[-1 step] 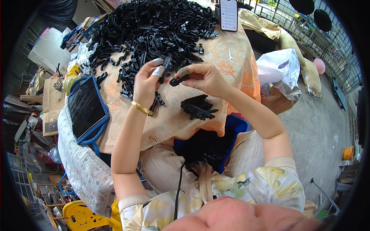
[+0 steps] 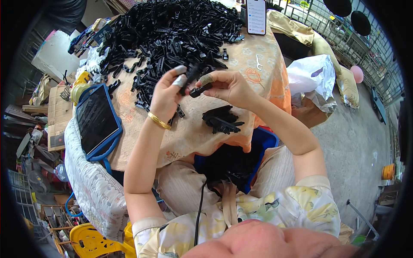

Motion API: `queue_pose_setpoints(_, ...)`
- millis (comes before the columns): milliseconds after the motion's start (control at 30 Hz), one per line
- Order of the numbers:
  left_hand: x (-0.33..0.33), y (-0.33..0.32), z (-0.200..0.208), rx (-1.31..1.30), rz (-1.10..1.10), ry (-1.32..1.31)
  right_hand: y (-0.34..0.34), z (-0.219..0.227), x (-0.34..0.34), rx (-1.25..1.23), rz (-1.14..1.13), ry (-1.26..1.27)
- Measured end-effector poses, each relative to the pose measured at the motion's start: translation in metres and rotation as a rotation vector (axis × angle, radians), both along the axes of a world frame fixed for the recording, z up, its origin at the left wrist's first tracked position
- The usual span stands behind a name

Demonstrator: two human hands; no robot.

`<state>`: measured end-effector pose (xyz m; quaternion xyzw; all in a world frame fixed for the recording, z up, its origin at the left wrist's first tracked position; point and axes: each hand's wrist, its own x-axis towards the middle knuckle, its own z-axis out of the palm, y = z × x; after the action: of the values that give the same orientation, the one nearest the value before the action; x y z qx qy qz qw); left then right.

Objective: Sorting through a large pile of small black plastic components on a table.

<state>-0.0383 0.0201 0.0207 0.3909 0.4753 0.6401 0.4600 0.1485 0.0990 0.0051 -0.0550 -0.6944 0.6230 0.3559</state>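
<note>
My left hand (image 2: 167, 92), with pale wraps on its fingertips and a gold bracelet at the wrist, pinches a long black plastic piece (image 2: 192, 74), smeared by motion. Close beside it, my right hand (image 2: 228, 88), a brownish wrap on one finger, grips a shorter-looking black plastic piece (image 2: 200, 90). The two pieces nearly meet; whether they touch I cannot tell. Below my right hand, a small stack of black plastic pieces (image 2: 221, 119) lies on the patterned tablecloth (image 2: 189, 142). Beyond both hands spreads a large heap of similar pieces (image 2: 172, 32).
A phone (image 2: 256, 17) stands upright at the table's far right, near a white hook-shaped item (image 2: 259, 62). A blue-framed dark panel (image 2: 98, 122) leans at the left. Between my knees sits a blue bin (image 2: 269, 138) of black pieces. White plastic bags (image 2: 310, 75) stand at the right.
My left hand has shifted slightly right, and its black piece has swung and blurred. The piece in my right hand has tilted a little.
</note>
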Motion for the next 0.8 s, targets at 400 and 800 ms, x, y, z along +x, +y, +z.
queue_pose_setpoints(400, 0.019, -0.014, 0.012, -0.131, -0.244, 0.255, 0.002, 0.005, 0.006, 0.679, -0.361, -0.068)
queue_pose_setpoints(800, 0.022, -0.014, 0.006, -0.074, -0.162, 0.364, -0.002, 0.004, 0.006, 0.915, -0.412, -0.018)
